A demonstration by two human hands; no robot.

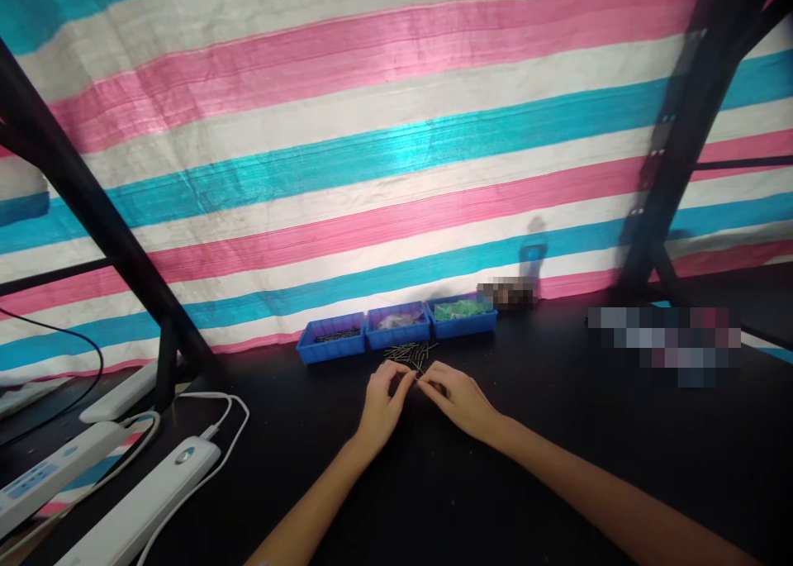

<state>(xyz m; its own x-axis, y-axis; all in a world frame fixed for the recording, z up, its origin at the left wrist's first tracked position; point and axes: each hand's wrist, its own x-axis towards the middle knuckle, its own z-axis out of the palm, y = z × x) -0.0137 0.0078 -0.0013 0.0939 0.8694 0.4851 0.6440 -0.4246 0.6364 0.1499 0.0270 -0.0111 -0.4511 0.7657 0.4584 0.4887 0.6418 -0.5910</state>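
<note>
My left hand (pixel 387 392) and my right hand (pixel 457 394) meet over the black table, fingertips almost touching. Both are closed in a pinch; whatever lies between the fingers is too small to make out. Just beyond the fingertips is a loose pile of thin, dark, screw-like pieces (pixel 409 353). Behind it three blue bins stand side by side. Similar dark pieces lie in the left bin (pixel 331 349), clear plastic bags in the middle bin (pixel 398 335), and green packets in the right bin (pixel 463 325).
White power strips (pixel 145 500) with a white cable (pixel 239 421) lie at the left. Black metal frame legs (pixel 105 194) rise on both sides. A striped tarp (pixel 384 153) hangs behind the table (pixel 526 500). Blurred-out items (pixel 669 335) are at the right.
</note>
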